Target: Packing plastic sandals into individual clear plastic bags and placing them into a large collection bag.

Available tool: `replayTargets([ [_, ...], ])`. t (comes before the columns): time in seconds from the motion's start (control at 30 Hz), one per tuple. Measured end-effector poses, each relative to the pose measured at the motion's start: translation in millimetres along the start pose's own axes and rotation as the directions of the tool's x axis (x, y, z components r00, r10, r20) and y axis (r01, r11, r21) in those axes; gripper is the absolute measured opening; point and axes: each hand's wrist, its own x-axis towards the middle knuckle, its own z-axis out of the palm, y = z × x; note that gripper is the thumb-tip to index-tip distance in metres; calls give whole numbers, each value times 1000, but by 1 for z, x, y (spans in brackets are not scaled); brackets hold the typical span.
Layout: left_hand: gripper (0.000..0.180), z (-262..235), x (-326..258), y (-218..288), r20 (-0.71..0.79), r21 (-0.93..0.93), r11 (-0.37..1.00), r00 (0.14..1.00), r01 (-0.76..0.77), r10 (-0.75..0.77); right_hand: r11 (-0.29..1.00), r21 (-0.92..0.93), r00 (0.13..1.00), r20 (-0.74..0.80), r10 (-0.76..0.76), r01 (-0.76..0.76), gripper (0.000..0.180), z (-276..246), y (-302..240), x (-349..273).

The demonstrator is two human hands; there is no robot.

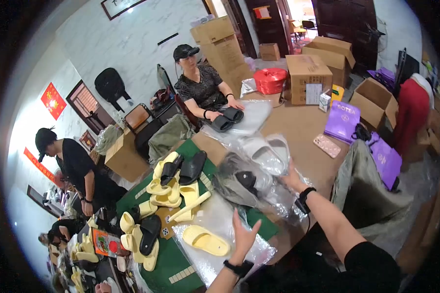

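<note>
My right hand (293,177) is at the near end of a pair of pale grey slippers (268,154) in a clear plastic bag, its fingers against the bag's edge. Beside that pair lies a bag with dark slippers (245,181), blurred in part. My left hand (244,235) is held over the table, open, thumb and fingers apart, holding nothing. Just left of it a pale yellow slipper (206,240) lies on flat clear plastic bags (190,261). Farther left, yellow slippers (167,198) and black slippers (193,167) are heaped on a green mat (173,273).
Across the table a person (208,88) has both hands at black slippers (228,119) on plastic. A phone (327,146), purple bags (342,121), cartons (309,73) and a red twine roll (270,80) are to the right and back. Another person (78,166) stands at left.
</note>
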Motion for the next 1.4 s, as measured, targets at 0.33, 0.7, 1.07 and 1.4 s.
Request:
replayTargets([
  [0.33, 48, 61, 93, -69, -175, -245, 865, 857, 438, -484, 981, 128, 973, 160, -167, 148, 12, -11, -67, 8],
  [0.7, 18, 33, 82, 24, 63, -637, 688, 913, 347, -403, 743, -344, 792, 463, -399, 575, 35, -4, -170, -81],
  [1.07, 23, -35, 79, 18, 490, -687, 424, 807, 590, -329, 491, -572, 754, 510, -415, 657, 56, 46, -168, -119],
  [1.4, 18, -38, 98, 96, 104, -426, 872, 945, -239, 310, 646, -353, 716, 109, -690, 676, 23, 29, -197, -96],
])
